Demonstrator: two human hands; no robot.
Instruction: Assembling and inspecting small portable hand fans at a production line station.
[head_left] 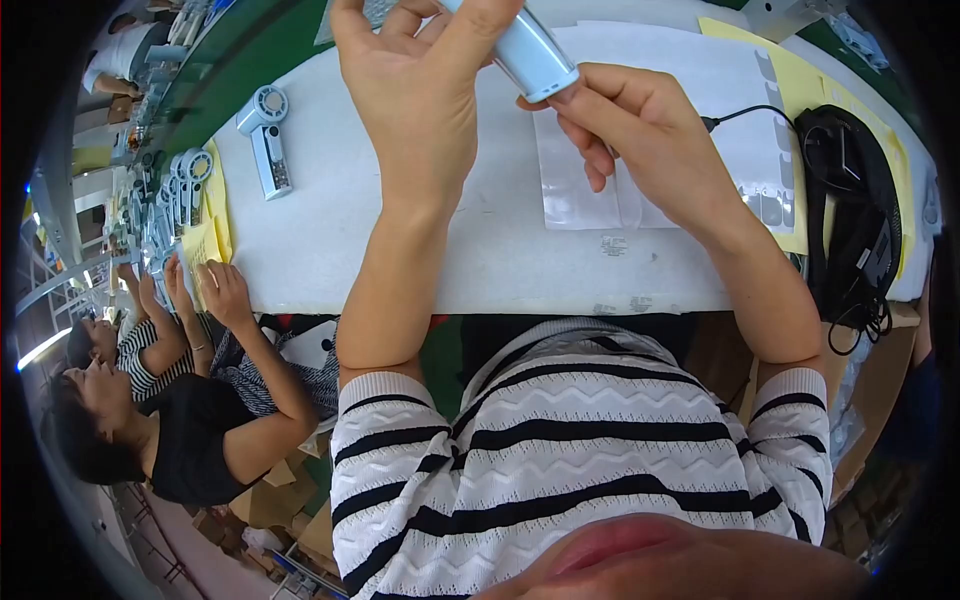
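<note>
Pale-blue plastic handle (535, 60) is held over the sticker sheet's (700, 70) left edge. The left hand's (415, 85) fingers wrap its body, apparently for support; the right hand's (640, 125) thumb and forefinger pinch its end, perhaps steadying it. Left of the sheet, a fan (263, 142) lies on the tabletop (340, 200), seemingly parked outside the working space.

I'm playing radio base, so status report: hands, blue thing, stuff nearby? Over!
Left hand grips blue device. Right hand holds its near end. Handheld fan lies left on table.
</note>
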